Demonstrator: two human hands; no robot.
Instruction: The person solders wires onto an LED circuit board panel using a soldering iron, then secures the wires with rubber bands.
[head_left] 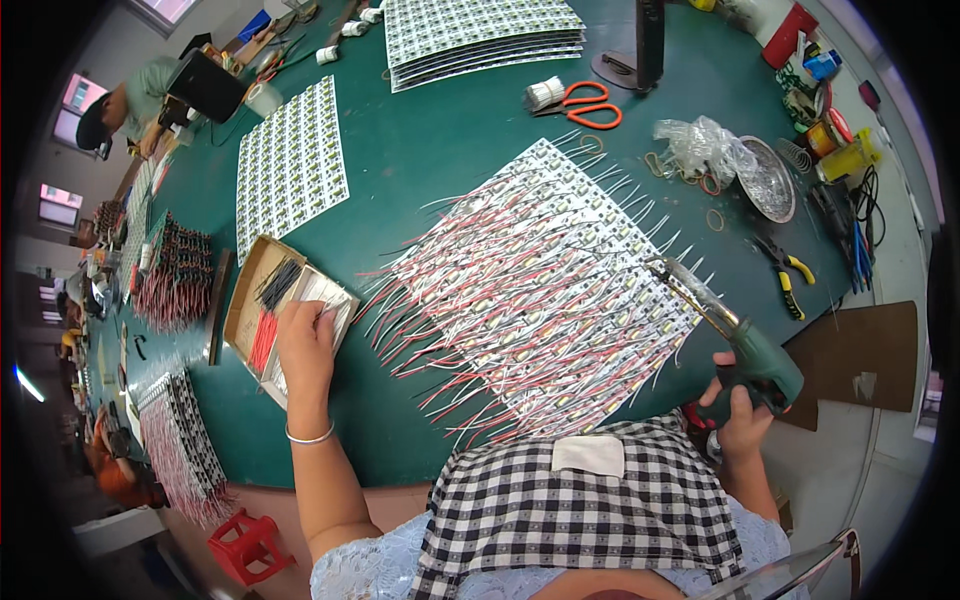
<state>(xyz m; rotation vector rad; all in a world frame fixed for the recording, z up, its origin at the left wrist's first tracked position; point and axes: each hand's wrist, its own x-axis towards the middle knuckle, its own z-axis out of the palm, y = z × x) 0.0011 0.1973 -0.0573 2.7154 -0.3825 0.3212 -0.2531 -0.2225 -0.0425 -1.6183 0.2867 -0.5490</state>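
Note:
My left hand (305,345) reaches into a shallow cardboard box (243,290), its fingers bent together over the white wires. Whether a wire sits between the fingertips is hidden. In the same box lie short black wires (280,284) and red wires (263,340). My right hand (742,412) is wrapped round the handle of a green soldering gun (768,366). Its metal tip points left, over the right part of a large white circuit board panel (545,160). Rows of red, white and black wires (500,330) stick out from that panel.
Pliers (790,275), a metal dish (768,180) and a crumpled plastic bag (700,145) are at right. Orange-handled scissors (592,105) lie beyond the panel. Stacked panels (480,45) and a single panel (290,160) stand farther off. Wired bundles (175,275) sit left; a person (140,105) works far left.

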